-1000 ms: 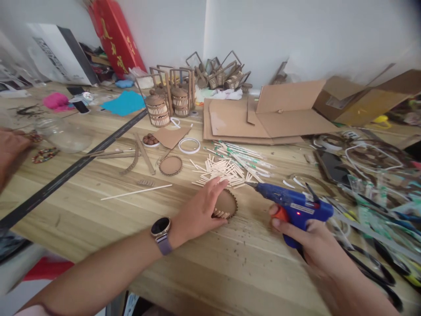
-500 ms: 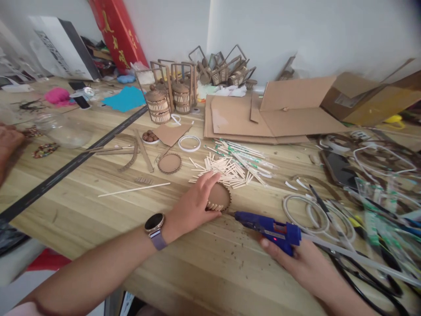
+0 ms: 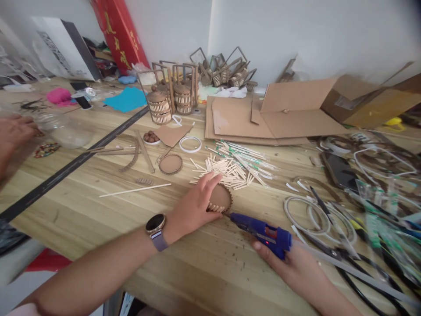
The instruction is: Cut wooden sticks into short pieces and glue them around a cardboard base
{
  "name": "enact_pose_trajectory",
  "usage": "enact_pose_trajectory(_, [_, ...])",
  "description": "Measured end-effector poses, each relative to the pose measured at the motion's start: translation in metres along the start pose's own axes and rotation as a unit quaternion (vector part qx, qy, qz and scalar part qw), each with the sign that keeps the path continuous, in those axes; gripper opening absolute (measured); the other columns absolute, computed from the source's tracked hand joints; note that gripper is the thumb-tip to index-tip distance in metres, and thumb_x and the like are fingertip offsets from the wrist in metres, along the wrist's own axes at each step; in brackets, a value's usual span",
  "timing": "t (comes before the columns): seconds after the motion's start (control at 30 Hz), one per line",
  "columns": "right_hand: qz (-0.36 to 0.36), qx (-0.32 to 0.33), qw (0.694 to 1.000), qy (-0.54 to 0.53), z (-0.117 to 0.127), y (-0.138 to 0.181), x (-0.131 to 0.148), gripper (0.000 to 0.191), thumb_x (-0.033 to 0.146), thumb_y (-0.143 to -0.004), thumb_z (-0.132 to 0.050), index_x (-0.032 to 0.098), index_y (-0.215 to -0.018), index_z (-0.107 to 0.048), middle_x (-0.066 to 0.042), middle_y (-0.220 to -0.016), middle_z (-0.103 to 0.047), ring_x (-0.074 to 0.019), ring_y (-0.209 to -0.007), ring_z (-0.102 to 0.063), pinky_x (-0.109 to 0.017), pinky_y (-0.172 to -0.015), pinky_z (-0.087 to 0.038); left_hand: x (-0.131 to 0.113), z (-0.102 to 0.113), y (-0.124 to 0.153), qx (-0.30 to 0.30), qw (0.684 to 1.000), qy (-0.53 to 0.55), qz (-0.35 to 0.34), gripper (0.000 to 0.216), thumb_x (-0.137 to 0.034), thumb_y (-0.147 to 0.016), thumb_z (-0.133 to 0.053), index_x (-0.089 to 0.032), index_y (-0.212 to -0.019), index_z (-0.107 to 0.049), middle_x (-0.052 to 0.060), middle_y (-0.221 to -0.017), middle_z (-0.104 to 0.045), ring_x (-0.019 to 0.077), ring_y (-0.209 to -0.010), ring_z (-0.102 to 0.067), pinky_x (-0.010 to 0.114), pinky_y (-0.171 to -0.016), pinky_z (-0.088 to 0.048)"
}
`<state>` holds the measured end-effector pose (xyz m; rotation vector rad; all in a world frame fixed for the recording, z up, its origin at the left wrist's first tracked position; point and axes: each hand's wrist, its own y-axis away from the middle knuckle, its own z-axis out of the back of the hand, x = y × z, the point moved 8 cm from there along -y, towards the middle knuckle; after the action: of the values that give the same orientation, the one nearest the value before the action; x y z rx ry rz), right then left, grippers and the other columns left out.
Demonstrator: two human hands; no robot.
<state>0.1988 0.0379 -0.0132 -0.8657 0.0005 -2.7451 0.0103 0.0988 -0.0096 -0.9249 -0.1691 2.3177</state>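
My left hand (image 3: 194, 204), wearing a watch, grips the left edge of a round cardboard disc (image 3: 222, 195) with a ridged rim. Short wooden sticks stand in a row along the disc's near side. Wrapped in my right hand (image 3: 292, 270) is a blue hot glue gun (image 3: 263, 230), its red light on. The nozzle points left and sits at the disc's near edge, by my left thumb; whether it touches cannot be made out. Just behind the disc lies a pile of short wooden sticks (image 3: 235, 175). A second ridged disc (image 3: 170, 164) rests farther left.
Cardboard sheets (image 3: 240, 116) and small lidded stick baskets (image 3: 159, 105) stand behind. Scissors (image 3: 348, 259), white rings (image 3: 305, 213) and a phone (image 3: 338, 169) crowd the right. Another person's hand (image 3: 16, 134) is at the left beside a clear jar (image 3: 69, 129).
The glue gun in my right hand has moved slightly left, its nozzle closer to the disc's near edge. My left hand keeps its grip. The other person's hand has shifted right.
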Motion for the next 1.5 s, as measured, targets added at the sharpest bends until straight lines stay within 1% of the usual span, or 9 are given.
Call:
enact_pose_trajectory(0.37, [0.016, -0.027, 0.998, 0.048, -0.001, 0.003, 0.001, 0.051, 0.059, -0.089, -0.045, 0.019, -0.092, -0.077, -0.014, -0.093, -0.079, -0.0322, -0.085, -0.075, -0.042, -0.077, -0.061, 0.000, 0.000, 0.000, 0.000, 1.000, 0.008, 0.004, 0.101, -0.024, -0.075, -0.080, -0.029, -0.148, -0.012, 0.017, -0.152, -0.029, 0.0317, -0.144, -0.028, 0.053, -0.116, -0.032])
enact_pose_trajectory(0.73, [0.028, -0.039, 0.997, 0.065, -0.004, 0.003, -0.002, 0.051, 0.060, -0.089, -0.044, 0.021, -0.087, -0.077, -0.013, -0.089, -0.079, -0.0308, -0.083, -0.075, -0.040, -0.075, -0.062, 0.001, 0.000, 0.000, 0.003, 1.000, 0.010, 0.005, 0.102, -0.024, -0.074, -0.081, -0.030, -0.149, -0.010, 0.017, -0.153, -0.028, 0.0312, -0.144, -0.028, 0.053, -0.116, -0.031])
enact_pose_trajectory(1.13, [-0.066, -0.073, 0.995, -0.024, -0.003, 0.006, -0.020, 0.045, 0.062, -0.081, -0.053, 0.024, -0.092, -0.075, -0.008, -0.091, -0.079, -0.0311, -0.085, -0.072, -0.040, -0.077, -0.059, 0.002, -0.003, 0.001, 0.009, 1.000, 0.016, 0.011, 0.105, -0.022, -0.070, -0.084, -0.027, -0.149, -0.014, 0.017, -0.152, -0.029, 0.0312, -0.144, -0.029, 0.052, -0.116, -0.032])
enact_pose_trajectory(1.2, [-0.120, -0.054, 0.989, -0.068, 0.001, 0.003, -0.027, 0.046, 0.063, -0.080, -0.056, 0.022, -0.089, -0.074, -0.008, -0.084, -0.077, -0.0295, -0.080, -0.071, -0.037, -0.072, -0.058, 0.000, -0.004, 0.001, 0.012, 1.000, 0.017, 0.008, 0.108, -0.020, -0.068, -0.085, -0.028, -0.149, -0.013, 0.018, -0.152, -0.028, 0.0319, -0.144, -0.029, 0.053, -0.116, -0.032])
enact_pose_trajectory(1.27, [-0.191, 0.001, 0.971, -0.141, -0.003, 0.003, -0.037, 0.051, 0.068, -0.077, -0.057, 0.019, -0.078, -0.073, -0.006, -0.065, -0.071, -0.0232, -0.062, -0.065, -0.031, -0.057, -0.054, -0.001, -0.003, 0.001, 0.010, 1.000, 0.017, 0.006, 0.110, -0.019, -0.068, -0.085, -0.030, -0.148, -0.011, 0.017, -0.152, -0.029, 0.0321, -0.144, -0.029, 0.053, -0.116, -0.032])
enact_pose_trajectory(1.33, [-0.251, 0.058, 0.936, -0.240, -0.008, 0.006, -0.044, 0.057, 0.073, -0.076, -0.057, 0.017, -0.073, -0.070, -0.003, -0.055, -0.062, -0.0164, -0.049, -0.057, -0.026, -0.046, -0.046, -0.002, -0.003, 0.001, 0.008, 1.000, 0.016, 0.005, 0.111, -0.019, -0.067, -0.085, -0.031, -0.148, -0.010, 0.017, -0.153, -0.029, 0.0324, -0.144, -0.028, 0.054, -0.116, -0.031])
enact_pose_trajectory(1.4, [-0.277, 0.089, 0.903, -0.315, -0.007, 0.006, -0.044, 0.058, 0.073, -0.074, -0.059, 0.016, -0.076, -0.069, -0.004, -0.059, -0.064, -0.0150, -0.051, -0.057, -0.024, -0.046, -0.044, -0.002, -0.003, 0.001, 0.010, 1.000, 0.014, 0.009, 0.110, -0.019, -0.068, -0.084, -0.032, -0.148, -0.010, 0.016, -0.153, -0.028, 0.0331, -0.144, -0.028, 0.055, -0.116, -0.031])
enact_pose_trajectory(1.43, [-0.274, 0.094, 0.902, -0.320, -0.003, 0.005, -0.044, 0.057, 0.072, -0.074, -0.059, 0.017, -0.077, -0.069, -0.005, -0.062, -0.066, -0.0157, -0.054, -0.059, -0.025, -0.048, -0.046, -0.001, -0.003, 0.001, 0.012, 1.000, 0.014, 0.011, 0.110, -0.019, -0.069, -0.084, -0.033, -0.148, -0.009, 0.016, -0.154, -0.027, 0.0335, -0.144, -0.027, 0.055, -0.116, -0.031])
enact_pose_trajectory(1.5, [-0.250, 0.092, 0.933, -0.243, 0.010, 0.001, -0.045, 0.054, 0.072, -0.076, -0.056, 0.019, -0.075, -0.068, -0.005, -0.062, -0.067, -0.0182, -0.056, -0.062, -0.027, -0.051, -0.048, -0.001, -0.003, 0.001, 0.016, 1.000, 0.014, 0.015, 0.109, -0.020, -0.070, -0.083, -0.034, -0.148, -0.009, 0.016, -0.154, -0.026, 0.0341, -0.145, -0.027, 0.056, -0.116, -0.030])
